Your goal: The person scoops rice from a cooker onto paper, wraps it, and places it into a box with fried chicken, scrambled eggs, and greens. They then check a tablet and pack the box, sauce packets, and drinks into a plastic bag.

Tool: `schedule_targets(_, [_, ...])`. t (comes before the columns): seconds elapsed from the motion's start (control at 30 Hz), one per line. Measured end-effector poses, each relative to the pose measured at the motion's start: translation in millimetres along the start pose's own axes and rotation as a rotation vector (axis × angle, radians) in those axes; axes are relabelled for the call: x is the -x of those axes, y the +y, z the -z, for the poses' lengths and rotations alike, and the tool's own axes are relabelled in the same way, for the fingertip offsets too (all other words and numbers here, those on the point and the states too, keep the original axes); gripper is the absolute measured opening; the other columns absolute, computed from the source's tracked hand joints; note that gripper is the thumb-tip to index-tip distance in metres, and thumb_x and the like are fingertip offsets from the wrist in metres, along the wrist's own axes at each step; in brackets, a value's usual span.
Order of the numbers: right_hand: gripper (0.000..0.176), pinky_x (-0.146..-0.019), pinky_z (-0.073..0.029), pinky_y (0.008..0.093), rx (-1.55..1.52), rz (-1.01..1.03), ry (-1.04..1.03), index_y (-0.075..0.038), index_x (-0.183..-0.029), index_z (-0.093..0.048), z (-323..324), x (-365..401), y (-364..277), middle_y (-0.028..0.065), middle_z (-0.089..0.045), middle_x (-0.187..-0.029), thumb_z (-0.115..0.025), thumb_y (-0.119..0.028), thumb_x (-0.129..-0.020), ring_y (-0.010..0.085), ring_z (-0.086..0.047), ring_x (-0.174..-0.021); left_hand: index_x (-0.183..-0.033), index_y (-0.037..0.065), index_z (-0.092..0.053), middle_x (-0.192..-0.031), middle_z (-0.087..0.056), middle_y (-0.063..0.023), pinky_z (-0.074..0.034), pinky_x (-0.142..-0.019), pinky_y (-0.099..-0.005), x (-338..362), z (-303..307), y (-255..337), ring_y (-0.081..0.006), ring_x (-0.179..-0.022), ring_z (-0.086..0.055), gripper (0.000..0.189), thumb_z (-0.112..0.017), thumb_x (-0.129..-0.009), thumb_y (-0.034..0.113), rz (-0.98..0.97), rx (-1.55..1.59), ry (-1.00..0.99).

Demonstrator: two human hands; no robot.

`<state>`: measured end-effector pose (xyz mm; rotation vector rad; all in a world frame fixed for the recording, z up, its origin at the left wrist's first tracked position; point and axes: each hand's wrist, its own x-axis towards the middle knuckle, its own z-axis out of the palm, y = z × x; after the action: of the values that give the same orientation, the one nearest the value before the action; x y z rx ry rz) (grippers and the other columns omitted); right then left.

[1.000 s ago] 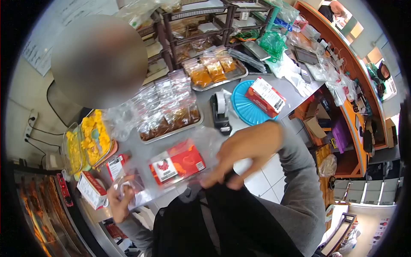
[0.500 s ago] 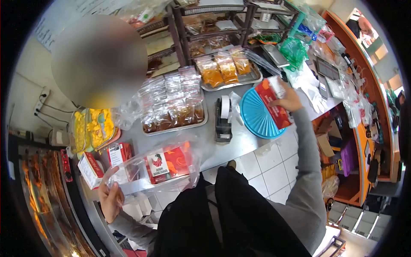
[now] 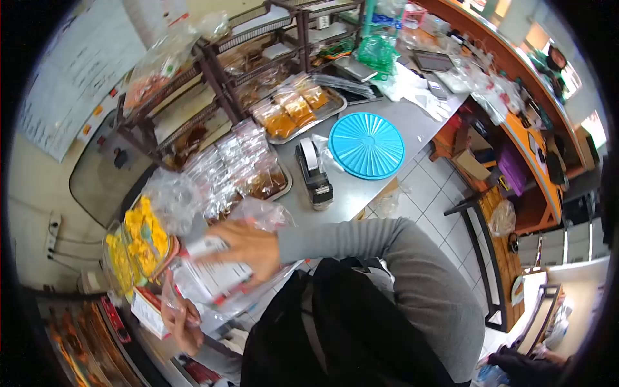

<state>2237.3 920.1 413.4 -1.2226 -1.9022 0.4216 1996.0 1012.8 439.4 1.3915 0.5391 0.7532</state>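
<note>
My right hand (image 3: 242, 251) reaches across to the left side of the counter and holds a red and white box (image 3: 216, 274), its white printed side up. Clear plastic lies under and around the box. At the counter's front left edge, my left hand (image 3: 180, 322) pinches the clear plastic bag (image 3: 173, 293). Beside that hand stands another red and white box (image 3: 149, 313). Behind the hands are glass containers of yellow pieces (image 3: 145, 235). The blue ribbed lid (image 3: 366, 146) lies flat to the right of the tape dispenser (image 3: 314, 174).
Trays of packed brown bags (image 3: 258, 184) and orange bags (image 3: 293, 113) sit at the back, below brown racks (image 3: 213, 84). A green bag (image 3: 377, 57) and white gloves (image 3: 419, 93) lie farther right. A person (image 3: 553, 64) is at the far right.
My right hand has carried the box from the blue lid to the left, over the plastic bag. The view has turned, and a person has come into sight at the upper right.
</note>
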Motion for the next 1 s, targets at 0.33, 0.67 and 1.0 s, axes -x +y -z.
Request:
schedule_targets(0.33, [0.054, -0.111, -0.008, 0.0526, 0.470, 0.086, -0.462, -0.017, -0.117, -0.059, 48, 25, 16, 0.0199, -0.053, -0.119, -0.070, -0.037, -0.069, 0.0369, -0.045, -0.117, -0.134, -0.005, -0.036, -0.069, -0.049, 0.0006, -0.035, -0.063, -0.0176, -24, -1, 6, -0.0059, -0.065, -0.046, 0.065, -0.062, -0.082, 0.025, -0.008, -0.159, 0.124])
schedule_targets(0.67, [0.026, -0.079, -0.047, 0.0345, 0.766, -0.981, 1.050, -0.010, -0.091, -0.066, 342, 379, 236, 0.0075, -0.064, -0.096, -0.072, -0.021, -0.068, 0.0256, -0.060, -0.091, -0.104, -0.001, -0.053, -0.108, -0.054, -0.0185, -0.038, -0.092, -0.0419, -115, -191, -4, -0.0303, -0.102, -0.051, 0.024, -0.059, -0.084, 0.011, -0.431, -1.293, 0.773])
schedule_targets(1.0, [0.016, -0.054, -0.041, 0.0319, 0.706, -1.004, 1.171, -0.006, -0.070, -0.064, 377, 447, 313, 0.0056, -0.060, -0.065, -0.068, -0.021, -0.075, 0.0224, -0.058, -0.063, -0.113, -0.003, -0.055, -0.114, -0.057, -0.0121, -0.038, -0.094, -0.0287, -210, -519, -143, -0.0184, -0.107, -0.053, 0.028, -0.058, -0.087, 0.009, 0.257, -0.056, -0.367])
